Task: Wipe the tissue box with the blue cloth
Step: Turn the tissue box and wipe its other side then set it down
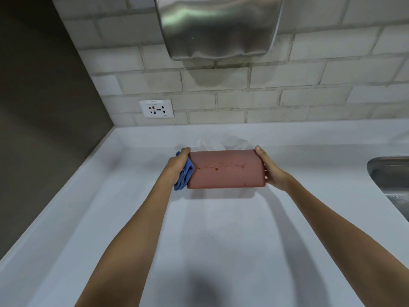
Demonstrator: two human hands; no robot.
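Note:
A reddish-brown tissue box (225, 169) is held up over the white counter, between both hands, its long side turned toward me. Small wet red spots run across that side. White tissue (223, 142) sticks out behind its far edge. My left hand (177, 165) grips the box's left end with the bunched blue cloth (184, 176) pressed between palm and box. My right hand (271, 169) clasps the right end, thumb on the upper corner.
The white counter (199, 229) runs to a tiled wall with a wall socket (156, 108). A steel hand dryer (218, 27) hangs above. A metal sink (391, 180) lies at the right edge. A dark wall panel (39, 107) closes the left side.

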